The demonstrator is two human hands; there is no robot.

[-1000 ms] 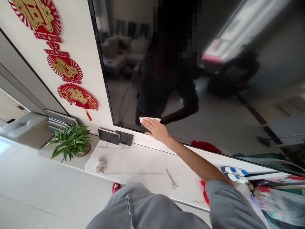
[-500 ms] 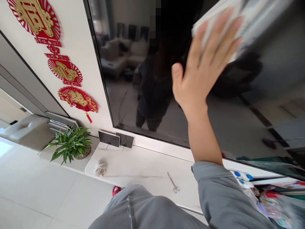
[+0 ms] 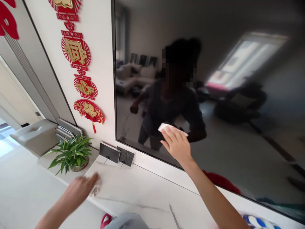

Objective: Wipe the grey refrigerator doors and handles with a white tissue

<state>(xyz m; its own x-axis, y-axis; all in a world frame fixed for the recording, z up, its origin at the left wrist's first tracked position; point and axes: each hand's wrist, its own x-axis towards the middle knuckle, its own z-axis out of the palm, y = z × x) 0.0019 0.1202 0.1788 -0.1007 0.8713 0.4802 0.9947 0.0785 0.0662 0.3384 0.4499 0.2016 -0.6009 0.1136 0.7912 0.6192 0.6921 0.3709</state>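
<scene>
My right hand [image 3: 177, 144] lies over a folded white wipe [image 3: 164, 126] on the lower part of a large dark TV screen [image 3: 238, 140]. Its fingers point up and left, and the wipe shows past the fingertips. My left hand [image 3: 82, 187], smeared by motion, hovers at the front left of a white cabinet top [image 3: 133, 187]. Partly behind its fingers lies a crumpled pale cloth or tissue [image 3: 96, 188]; whether they touch is unclear. Scissors [image 3: 174, 215] lie on the cabinet top, their lower end cut off by the frame.
Two small dark framed plaques [image 3: 109, 152] lean under the TV's left corner. A leafy green plant [image 3: 71, 152] in a glass bowl stands left of them. Red and gold hanging ornaments [image 3: 86, 87] decorate the wall. White and blue items [image 3: 258, 221] sit at the bottom right.
My right hand has moved down and left across the screen with the wipe. My left hand has come into view beside the crumpled cloth. The view has shifted.
</scene>
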